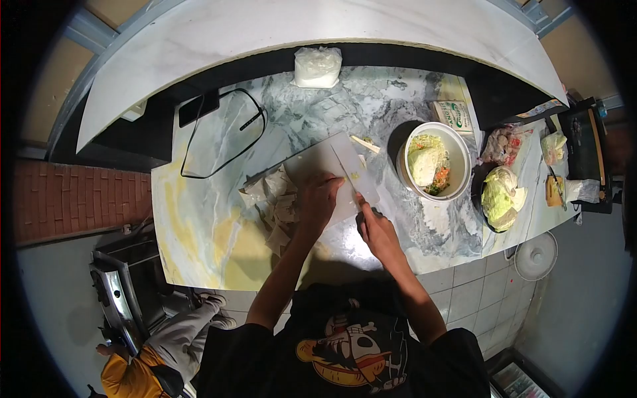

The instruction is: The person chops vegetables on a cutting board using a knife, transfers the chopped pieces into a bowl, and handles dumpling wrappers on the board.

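Observation:
My right hand (pixel 375 227) is closed around the handle of a knife (pixel 349 171), whose blade lies across a pale cutting board (pixel 312 160). Beside the blade, my left hand (pixel 320 194) rests on the board with its fingers bunched together. Whatever is under those fingertips is too small to make out. A few yellow-green scraps (pixel 354 176) lie by the blade. Several pale brown, flat pieces (pixel 273 192) are heaped on the left side of the board, partly behind my left hand and forearm.
Right of the board stands a white tub (pixel 464 154) of chopped vegetables and a pale mound. Farther right are a cabbage (pixel 500 199) and plastic bags (pixel 507 142). A bag of white powder (pixel 317 67) sits at the back, a black strap (pixel 264 126) at left. Another person (pixel 156 361) is lower left.

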{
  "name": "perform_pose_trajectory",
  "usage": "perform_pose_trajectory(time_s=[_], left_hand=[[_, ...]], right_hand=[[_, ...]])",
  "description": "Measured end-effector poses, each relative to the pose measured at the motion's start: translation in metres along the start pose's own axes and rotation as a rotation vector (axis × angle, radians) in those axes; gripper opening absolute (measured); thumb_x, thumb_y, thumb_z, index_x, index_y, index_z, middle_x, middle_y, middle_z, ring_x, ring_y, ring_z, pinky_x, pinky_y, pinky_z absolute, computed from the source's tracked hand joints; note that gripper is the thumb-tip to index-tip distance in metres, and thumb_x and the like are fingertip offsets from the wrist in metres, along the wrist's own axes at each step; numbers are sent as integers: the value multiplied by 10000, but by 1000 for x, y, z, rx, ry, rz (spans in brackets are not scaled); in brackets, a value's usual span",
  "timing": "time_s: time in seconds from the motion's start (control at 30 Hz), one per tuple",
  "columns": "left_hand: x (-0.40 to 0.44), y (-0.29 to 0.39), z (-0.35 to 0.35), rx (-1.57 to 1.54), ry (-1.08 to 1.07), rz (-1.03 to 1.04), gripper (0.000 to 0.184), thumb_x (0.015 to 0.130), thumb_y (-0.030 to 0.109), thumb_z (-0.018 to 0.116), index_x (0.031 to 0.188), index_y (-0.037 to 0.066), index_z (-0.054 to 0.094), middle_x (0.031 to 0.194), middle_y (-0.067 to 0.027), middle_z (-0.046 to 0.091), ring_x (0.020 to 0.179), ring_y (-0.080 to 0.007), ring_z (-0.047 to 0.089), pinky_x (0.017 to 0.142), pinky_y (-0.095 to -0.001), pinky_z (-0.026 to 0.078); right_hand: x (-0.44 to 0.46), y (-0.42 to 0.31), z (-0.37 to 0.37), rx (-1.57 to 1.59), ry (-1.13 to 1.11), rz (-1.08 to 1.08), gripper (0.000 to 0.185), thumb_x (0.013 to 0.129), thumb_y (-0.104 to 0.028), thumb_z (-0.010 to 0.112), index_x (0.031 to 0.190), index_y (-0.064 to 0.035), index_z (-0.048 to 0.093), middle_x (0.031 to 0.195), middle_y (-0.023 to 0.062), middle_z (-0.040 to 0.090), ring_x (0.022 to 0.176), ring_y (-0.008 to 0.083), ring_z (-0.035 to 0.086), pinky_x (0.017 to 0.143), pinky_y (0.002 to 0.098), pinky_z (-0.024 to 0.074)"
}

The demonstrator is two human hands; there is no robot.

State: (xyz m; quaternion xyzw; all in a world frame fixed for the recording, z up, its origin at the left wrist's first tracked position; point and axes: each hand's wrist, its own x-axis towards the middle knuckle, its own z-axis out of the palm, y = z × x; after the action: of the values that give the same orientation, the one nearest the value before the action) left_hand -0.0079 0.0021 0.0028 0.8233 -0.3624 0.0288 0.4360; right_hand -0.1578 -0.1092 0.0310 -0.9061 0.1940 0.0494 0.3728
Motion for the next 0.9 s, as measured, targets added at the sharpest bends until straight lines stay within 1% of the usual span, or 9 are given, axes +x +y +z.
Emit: perform_pose_trajectory(time_s=[0.07, 0.3, 0.37, 0.5, 0.57, 0.7, 0.77, 0.9], left_hand=[[1, 7, -4, 36, 8, -1, 113, 817, 68, 646, 895, 74, 728, 856, -72, 678, 823, -286, 635, 796, -403, 482], [-2, -3, 3, 18, -8, -11, 105, 822, 89, 641, 876, 89, 730, 848, -66, 671, 814, -277, 633, 763, -411, 484], [-1, -2, 2, 32, -11, 8, 104, 821, 82, 640, 876, 81, 728, 847, -69, 671, 809, -281, 633, 758, -412, 488], [1, 4, 0, -16, 9, -5, 95, 817, 71, 645, 869, 67, 724, 841, -74, 668, 812, -289, 631, 756, -406, 491], [1, 5, -1, -5, 44, 15, 87, 808, 59, 651, 861, 50, 720, 832, -81, 663, 811, -295, 628, 754, -405, 494], [2, 2, 0, -27, 33, 14, 82, 804, 56, 654, 853, 44, 718, 824, -87, 660, 807, -293, 624, 755, -402, 490], [1, 1, 0, -41, 17, 10, 85, 807, 53, 650, 854, 45, 720, 822, -90, 657, 803, -295, 619, 756, -399, 487], [0, 3, -2, -18, 30, 16, 93, 807, 48, 644, 855, 48, 724, 828, -88, 659, 802, -298, 617, 757, -397, 483]], right_hand=[[-1, 4, 4, -11, 9, -62, 701, 845, -35, 561, 1491, -135, 309, 865, 262, 615, 755, 434, 609, 681, 509, 490], [-2, 0, 3, 5, -9, -55, 705, 847, -28, 552, 1496, -140, 301, 876, 262, 615, 770, 433, 611, 696, 508, 492], [-3, -2, 1, -31, -35, -25, 701, 850, -29, 548, 1496, -146, 299, 899, 260, 619, 785, 434, 610, 701, 513, 491], [-2, 0, 4, -41, -20, -32, 698, 850, -33, 550, 1493, -148, 301, 920, 263, 618, 807, 434, 609, 712, 517, 490], [-1, 4, 11, -85, 81, -135, 644, 865, -20, 545, 1465, -98, 323, 779, 259, 614, 720, 459, 594, 657, 532, 460], [4, 0, 10, -122, 33, -81, 625, 874, -40, 541, 1459, -100, 329, 765, 263, 619, 697, 466, 594, 644, 542, 462], [5, 1, 11, -124, 36, -65, 615, 879, -52, 540, 1456, -103, 334, 719, 257, 615, 654, 467, 591, 624, 547, 459], [6, -3, 9, -154, 38, -60, 612, 878, -52, 538, 1453, -105, 336, 678, 245, 607, 631, 465, 589, 614, 547, 455]])
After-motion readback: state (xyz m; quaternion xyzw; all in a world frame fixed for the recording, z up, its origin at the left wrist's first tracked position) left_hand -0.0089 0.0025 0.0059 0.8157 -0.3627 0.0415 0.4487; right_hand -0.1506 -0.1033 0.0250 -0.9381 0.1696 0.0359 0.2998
